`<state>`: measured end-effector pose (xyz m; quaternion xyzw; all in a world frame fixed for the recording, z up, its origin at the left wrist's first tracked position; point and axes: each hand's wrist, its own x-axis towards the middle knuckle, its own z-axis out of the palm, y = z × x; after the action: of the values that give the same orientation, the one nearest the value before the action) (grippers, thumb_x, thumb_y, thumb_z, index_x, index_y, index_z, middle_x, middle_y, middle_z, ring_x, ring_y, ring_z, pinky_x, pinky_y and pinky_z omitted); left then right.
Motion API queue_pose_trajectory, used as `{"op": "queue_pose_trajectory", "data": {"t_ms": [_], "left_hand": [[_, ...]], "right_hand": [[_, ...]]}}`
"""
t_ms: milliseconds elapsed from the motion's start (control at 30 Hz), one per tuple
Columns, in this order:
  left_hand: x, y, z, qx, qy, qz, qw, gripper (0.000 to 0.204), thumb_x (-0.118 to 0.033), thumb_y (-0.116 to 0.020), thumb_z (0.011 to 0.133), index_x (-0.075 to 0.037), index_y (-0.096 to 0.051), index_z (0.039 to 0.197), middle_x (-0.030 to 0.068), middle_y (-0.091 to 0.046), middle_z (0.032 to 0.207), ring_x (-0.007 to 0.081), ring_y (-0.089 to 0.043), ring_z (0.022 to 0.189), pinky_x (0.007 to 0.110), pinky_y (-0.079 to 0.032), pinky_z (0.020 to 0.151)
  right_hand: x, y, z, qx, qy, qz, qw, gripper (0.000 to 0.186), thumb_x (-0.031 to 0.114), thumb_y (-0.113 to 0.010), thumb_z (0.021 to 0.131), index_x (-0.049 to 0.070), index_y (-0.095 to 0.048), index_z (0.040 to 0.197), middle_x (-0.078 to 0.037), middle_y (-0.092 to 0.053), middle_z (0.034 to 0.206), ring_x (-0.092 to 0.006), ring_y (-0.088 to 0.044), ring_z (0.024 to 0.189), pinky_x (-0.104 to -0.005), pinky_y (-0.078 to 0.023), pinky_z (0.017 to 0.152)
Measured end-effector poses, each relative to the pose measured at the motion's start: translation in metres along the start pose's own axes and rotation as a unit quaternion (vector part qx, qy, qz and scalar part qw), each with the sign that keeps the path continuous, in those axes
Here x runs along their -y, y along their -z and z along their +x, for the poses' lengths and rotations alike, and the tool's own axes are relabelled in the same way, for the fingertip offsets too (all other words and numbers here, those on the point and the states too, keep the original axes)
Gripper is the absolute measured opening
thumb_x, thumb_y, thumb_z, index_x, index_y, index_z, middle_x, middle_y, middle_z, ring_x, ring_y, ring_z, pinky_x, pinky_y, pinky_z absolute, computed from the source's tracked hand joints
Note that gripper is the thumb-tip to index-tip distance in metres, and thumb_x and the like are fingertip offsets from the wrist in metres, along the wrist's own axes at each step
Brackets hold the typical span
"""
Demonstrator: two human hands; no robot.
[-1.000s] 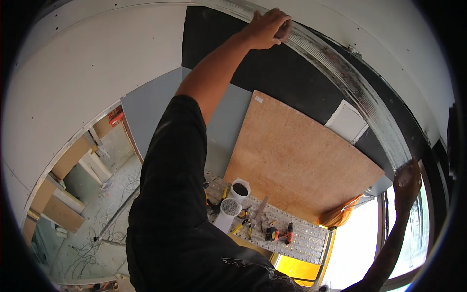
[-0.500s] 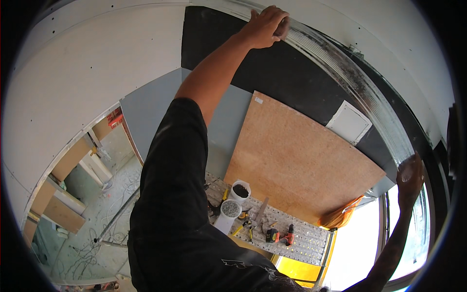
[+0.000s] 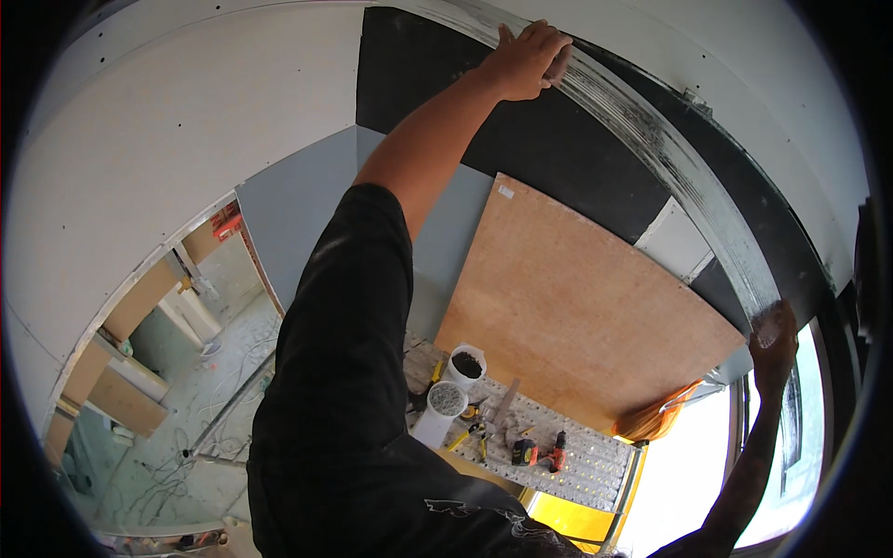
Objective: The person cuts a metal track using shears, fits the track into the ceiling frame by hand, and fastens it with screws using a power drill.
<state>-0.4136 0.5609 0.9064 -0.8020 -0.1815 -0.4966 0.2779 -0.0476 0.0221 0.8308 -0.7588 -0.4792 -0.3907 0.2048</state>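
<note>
Overhead, a long, ribbed, streaky metallic-looking strip [image 3: 670, 158] arches across the black band [image 3: 419, 65] at the top of the wall. My left hand [image 3: 532, 58] is closed on the strip at the upper middle, fingers curled over its edge, with my arm raised in a black sleeve. My right hand [image 3: 772, 339] grips the strip lower down at the right, beside the bright window [image 3: 688, 465], partly in shadow.
A brown board [image 3: 577, 298] leans behind a perforated metal platform [image 3: 586, 474] holding white containers [image 3: 467, 365], a red cordless drill [image 3: 558, 451] and hand tools. At left, a doorway [image 3: 195, 307] shows boards and tangled cables on the floor. White panels [image 3: 158, 149] line the upper surfaces.
My left hand has moved slightly right and down with the strip. My right hand shifted up, then back down and a little left, still gripping it.
</note>
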Motion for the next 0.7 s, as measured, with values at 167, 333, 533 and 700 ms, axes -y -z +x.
{"op": "queue_pose_trajectory", "data": {"t_ms": [167,333,533,700], "left_hand": [[0.006,-0.003,0.000,-0.014,-0.013,-0.004,1.000,0.084,-0.019,-0.082,0.080,-0.022,-0.032,0.148,0.0094,-0.033,0.153,0.0306,-0.029,0.148,0.075,-0.030,0.107],[-0.002,0.001,0.004,-0.007,-0.007,0.012,1.000,0.083,-0.020,-0.082,0.081,-0.021,-0.033,0.148,0.0094,-0.034,0.153,0.0297,-0.030,0.148,0.074,-0.032,0.104],[-0.001,0.003,0.002,0.012,-0.001,0.025,1.000,0.084,-0.021,-0.082,0.080,-0.021,-0.032,0.149,0.0098,-0.033,0.153,0.0291,-0.030,0.148,0.075,-0.030,0.106],[0.000,-0.004,0.000,0.016,-0.005,0.033,0.999,0.085,-0.023,-0.082,0.080,-0.020,-0.032,0.149,0.0105,-0.032,0.153,0.0299,-0.029,0.148,0.075,-0.030,0.106]], "right_hand": [[-0.003,-0.002,0.001,-0.039,0.043,-0.053,0.997,0.082,-0.003,-0.076,0.075,0.009,-0.041,0.148,-0.017,-0.055,0.137,-0.0331,-0.056,0.125,-0.0449,-0.045,0.105],[-0.006,0.003,0.001,-0.028,0.023,-0.068,0.997,0.081,-0.001,-0.076,0.077,0.010,-0.040,0.149,-0.016,-0.054,0.139,-0.0323,-0.056,0.125,-0.0465,-0.043,0.107],[0.003,-0.002,0.000,-0.019,-0.002,-0.045,0.999,0.080,0.001,-0.077,0.075,0.007,-0.042,0.146,-0.016,-0.053,0.142,-0.0334,-0.049,0.133,-0.0460,-0.037,0.112],[-0.002,-0.010,-0.006,-0.012,0.000,-0.036,0.999,0.082,0.004,-0.079,0.074,0.007,-0.041,0.147,-0.016,-0.052,0.143,-0.0342,-0.048,0.134,-0.0467,-0.035,0.113]]}}
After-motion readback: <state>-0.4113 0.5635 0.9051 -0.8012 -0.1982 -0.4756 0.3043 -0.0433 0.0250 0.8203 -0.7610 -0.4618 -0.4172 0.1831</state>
